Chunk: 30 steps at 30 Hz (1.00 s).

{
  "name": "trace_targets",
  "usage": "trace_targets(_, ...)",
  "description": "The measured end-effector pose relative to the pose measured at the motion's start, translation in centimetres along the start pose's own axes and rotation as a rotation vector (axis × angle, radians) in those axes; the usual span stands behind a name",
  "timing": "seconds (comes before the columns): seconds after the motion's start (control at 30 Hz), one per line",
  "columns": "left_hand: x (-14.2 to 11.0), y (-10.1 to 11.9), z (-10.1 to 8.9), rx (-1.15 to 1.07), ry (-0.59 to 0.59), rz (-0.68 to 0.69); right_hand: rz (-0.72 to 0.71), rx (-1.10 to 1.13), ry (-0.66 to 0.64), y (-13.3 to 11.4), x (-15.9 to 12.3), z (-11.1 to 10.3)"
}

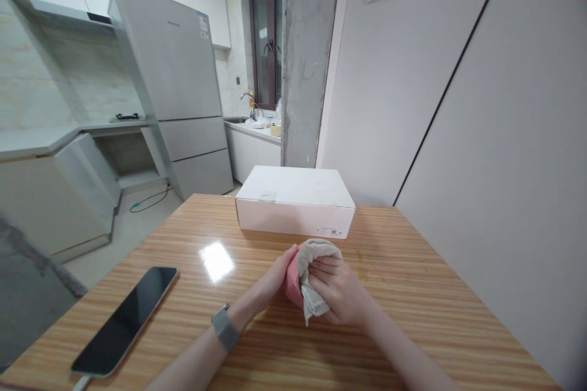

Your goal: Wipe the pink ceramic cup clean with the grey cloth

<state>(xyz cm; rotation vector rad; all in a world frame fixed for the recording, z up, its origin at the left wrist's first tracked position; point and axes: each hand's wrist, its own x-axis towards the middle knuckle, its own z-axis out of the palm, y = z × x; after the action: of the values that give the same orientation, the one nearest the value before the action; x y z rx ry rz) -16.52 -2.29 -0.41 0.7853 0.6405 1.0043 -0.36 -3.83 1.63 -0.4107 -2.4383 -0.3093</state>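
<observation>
My left hand (277, 275) is wrapped round the left side of a pink, rounded object (292, 284), perhaps a cup or bowl; its kind is mostly hidden. A light grey-beige cloth (316, 250) drapes over the object's right side and hangs down at the front. Bent fingers of my right hand (342, 290) press into the cloth against the pink object. Both hands are close together above the wooden table (192, 330), just in front of a white box. On my left wrist sits a watch with a grey band (225, 327).
A closed white box (293, 220) stands at the table's far edge. At the left lies a black-screened phone (128, 321) with a white cable (82, 382) plugged in. Beyond are a silver fridge (178, 67), a sink counter (254, 134) and a bare concrete pillar (309, 61).
</observation>
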Motion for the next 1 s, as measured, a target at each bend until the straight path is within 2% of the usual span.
trace_targets(0.17, -0.5, 0.0, -0.2, 0.192, 0.1, 0.086, 0.034, 0.018, 0.025, -0.3, -0.5, 0.3)
trace_targets(0.23, -0.8, 0.1, -0.2, 0.216, 0.103, 0.106, 0.04, -0.008, 0.049, -0.2, -0.5, 0.2)
trace_targets(0.3, -1.1, 0.1, 0.0, 0.151, 0.044, 0.08, 0.054, -0.047, 0.074, -0.1, -0.4, 0.0)
trace_targets(0.4, -1.3, 0.4, 0.3, -0.012, -0.106, -0.007, 0.06, -0.103, 0.097, -0.1, -0.4, -0.2)
trace_targets(0.5, -1.5, 0.7, 0.5, -0.08, -0.148, -0.052, 0.036, -0.129, 0.085, -0.6, -0.2, 0.0)
trace_targets(0.77, -1.0, 0.3, -0.1, -0.138, 0.006, -0.146, -0.044, -0.071, 0.016, -2.1, 0.5, 1.2)
trace_targets(1.0, -1.4, 0.6, 0.6, -0.078, 0.05, -0.026, 0.014, -0.094, 0.059, -1.6, 0.1, 0.9)
